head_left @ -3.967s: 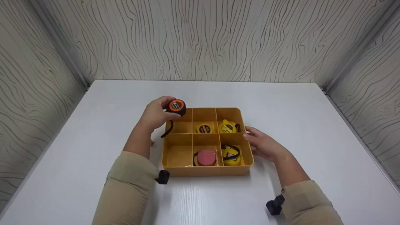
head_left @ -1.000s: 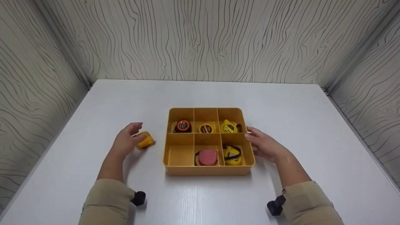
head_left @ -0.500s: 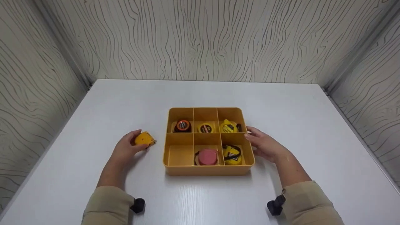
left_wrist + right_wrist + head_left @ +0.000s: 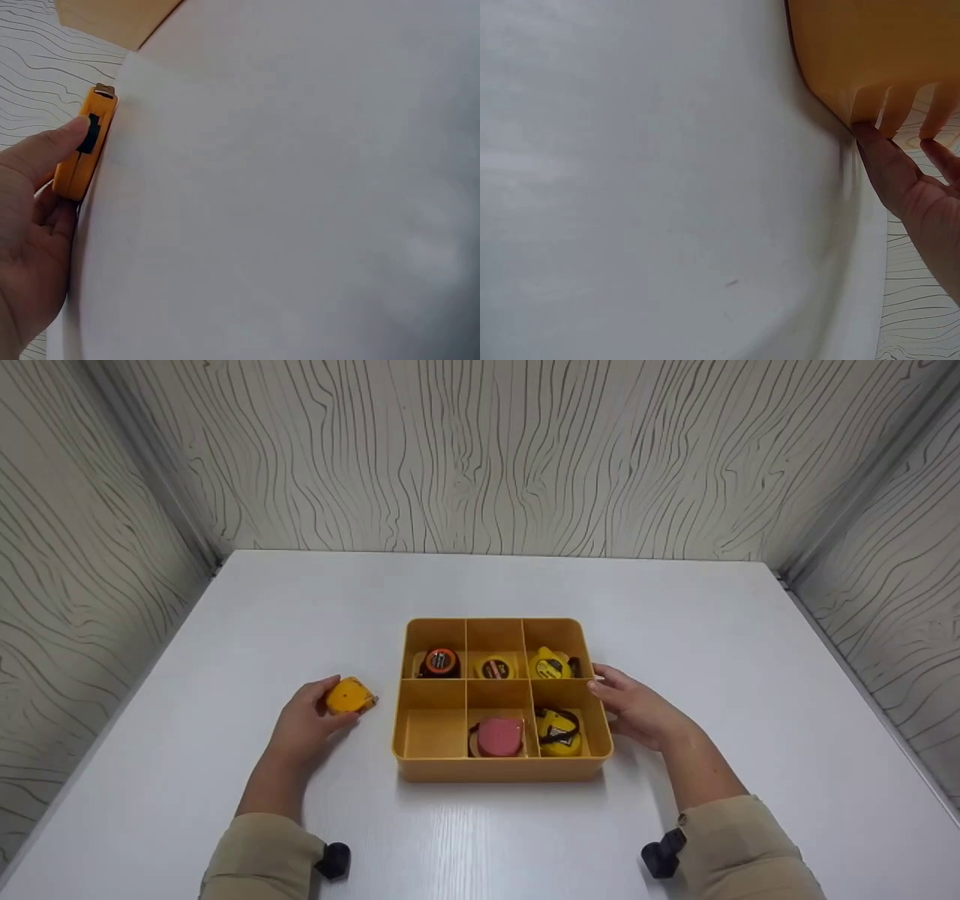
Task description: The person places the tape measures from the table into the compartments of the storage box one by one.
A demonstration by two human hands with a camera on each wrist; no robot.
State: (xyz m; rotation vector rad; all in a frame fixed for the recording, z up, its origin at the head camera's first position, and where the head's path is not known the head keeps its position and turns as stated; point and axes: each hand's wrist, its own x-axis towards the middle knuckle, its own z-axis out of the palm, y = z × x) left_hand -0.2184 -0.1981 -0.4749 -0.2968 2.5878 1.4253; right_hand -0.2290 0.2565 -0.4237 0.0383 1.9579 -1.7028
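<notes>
My left hand (image 4: 302, 727) holds an orange-yellow tape measure (image 4: 348, 696) between thumb and fingers, left of a yellow divided box (image 4: 499, 770). In the left wrist view the thumb lies by the dark button of this tape measure (image 4: 71, 174), which stands on edge close to the white surface. Against the box's right outer wall, my right hand (image 4: 637, 709) rests its fingertips; the right wrist view shows them mirrored in the glossy wall (image 4: 877, 45). The box's front left compartment (image 4: 433, 733) holds nothing.
In the back row sit a black-and-orange tape measure (image 4: 440, 662), a yellow round one (image 4: 495, 667) and a yellow one (image 4: 551, 665). A pink tape measure (image 4: 499, 736) and a yellow one with a black strap (image 4: 559, 733) fill front compartments. Patterned walls (image 4: 480, 457) enclose the white table (image 4: 510, 840).
The black-and-orange tape measure went from my left hand into the back left compartment. The left hand moved left and took hold of the orange-yellow tape measure. My right hand stayed at the box.
</notes>
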